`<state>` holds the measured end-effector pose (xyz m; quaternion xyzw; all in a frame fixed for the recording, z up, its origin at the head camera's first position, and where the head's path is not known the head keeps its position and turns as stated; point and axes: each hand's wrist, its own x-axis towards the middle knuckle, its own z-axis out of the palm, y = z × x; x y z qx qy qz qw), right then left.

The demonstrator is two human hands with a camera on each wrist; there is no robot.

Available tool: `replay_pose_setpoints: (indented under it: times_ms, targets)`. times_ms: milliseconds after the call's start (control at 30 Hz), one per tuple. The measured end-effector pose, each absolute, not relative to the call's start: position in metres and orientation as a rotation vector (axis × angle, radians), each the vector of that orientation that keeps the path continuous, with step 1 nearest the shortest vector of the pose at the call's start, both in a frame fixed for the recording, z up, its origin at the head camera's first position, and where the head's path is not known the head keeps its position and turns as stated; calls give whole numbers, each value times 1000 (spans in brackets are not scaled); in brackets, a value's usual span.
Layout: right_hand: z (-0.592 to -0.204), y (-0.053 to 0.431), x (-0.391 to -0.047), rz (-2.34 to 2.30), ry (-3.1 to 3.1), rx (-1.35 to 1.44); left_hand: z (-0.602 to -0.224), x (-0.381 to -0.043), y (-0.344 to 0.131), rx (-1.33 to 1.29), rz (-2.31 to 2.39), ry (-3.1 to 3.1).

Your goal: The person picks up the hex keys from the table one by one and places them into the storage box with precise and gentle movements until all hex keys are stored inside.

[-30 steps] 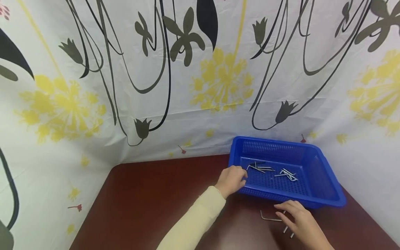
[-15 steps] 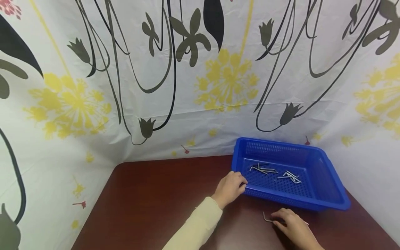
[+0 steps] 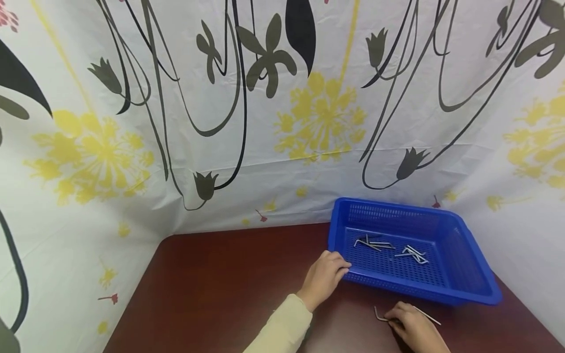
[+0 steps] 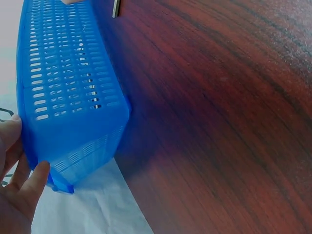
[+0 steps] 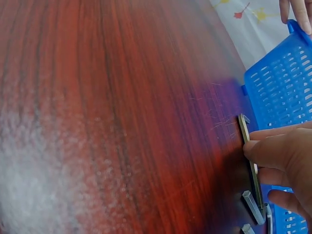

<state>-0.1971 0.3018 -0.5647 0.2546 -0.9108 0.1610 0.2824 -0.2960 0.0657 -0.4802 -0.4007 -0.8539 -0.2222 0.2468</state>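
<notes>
My left hand [image 3: 324, 277] grips the near left corner of a blue perforated plastic basket [image 3: 478, 293]; in the left wrist view the thumb [image 4: 36, 183] lies on the outside of its wall. On the table just in front of the basket, my right hand [image 3: 414, 326] pinches an L-shaped hex key [image 5: 244, 134] between thumb and fingers. Its short bent end points away from the hand. More hex keys [image 5: 252, 206] lie under and beside that hand, partly hidden by it. One silver shaft [image 3: 427, 315] sticks out on its far right side.
Inside the basket are two loose groups of hex keys, one on the left [image 3: 375, 244] and one toward the middle [image 3: 414, 255]. The dark red wood-grain table [image 3: 229, 279] ends at a white flower-patterned cloth [image 3: 282, 147] hanging behind and at both sides.
My right hand has come down onto the hex keys on the table, and its fingers have closed around one. The left hand stays at the basket's corner.
</notes>
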Motion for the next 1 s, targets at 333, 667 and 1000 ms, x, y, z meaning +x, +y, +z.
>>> replay_pose_setpoints:
  times_ms: [333,667,1000]
  targets:
    - [-567,305,-197,404,-2409,730,-484,-295,66,-1100,-651,-2320]
    - [-570,307,-198,463,-2337,735,-486,-296,67,-1099,-618,-2272]
    - [-545,296,-202,461,-2209,813,-486,-300,66,-1101,-587,-2224]
